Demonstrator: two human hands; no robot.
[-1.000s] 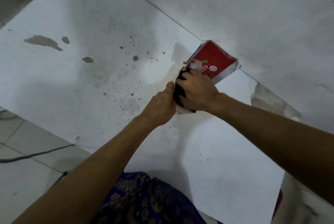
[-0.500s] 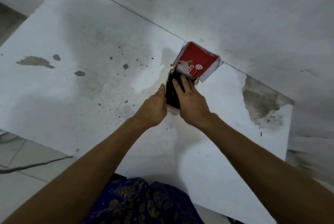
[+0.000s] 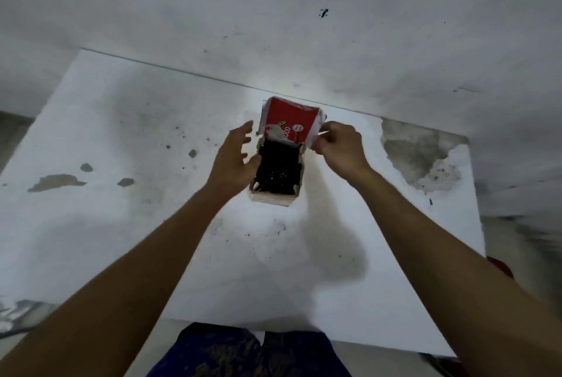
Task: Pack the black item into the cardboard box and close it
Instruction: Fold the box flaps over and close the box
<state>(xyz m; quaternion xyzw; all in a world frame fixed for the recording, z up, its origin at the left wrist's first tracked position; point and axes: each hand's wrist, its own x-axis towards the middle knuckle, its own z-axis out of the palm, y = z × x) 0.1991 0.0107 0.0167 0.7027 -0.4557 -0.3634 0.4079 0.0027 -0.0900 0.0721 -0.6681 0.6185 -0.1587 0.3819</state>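
Note:
A small cardboard box (image 3: 272, 197) stands on the white table (image 3: 273, 270), its red printed lid (image 3: 290, 124) folded up and back. The black item (image 3: 278, 171) fills the open box. My left hand (image 3: 235, 157) is beside the box's left wall, fingers spread, palm close to the wall. My right hand (image 3: 339, 145) pinches the right edge of the lid between thumb and fingers.
The table top is stained, with chipped patches at the left (image 3: 56, 182) and a large worn patch at the far right (image 3: 422, 157). A white wall (image 3: 273, 11) rises right behind the box. My blue patterned clothing (image 3: 249, 352) shows at the near edge.
Both hands have come off the black item, which now sits inside the box. My left hand spread open at the box's side; my right hand moved up to the lid's edge. The view swung round.

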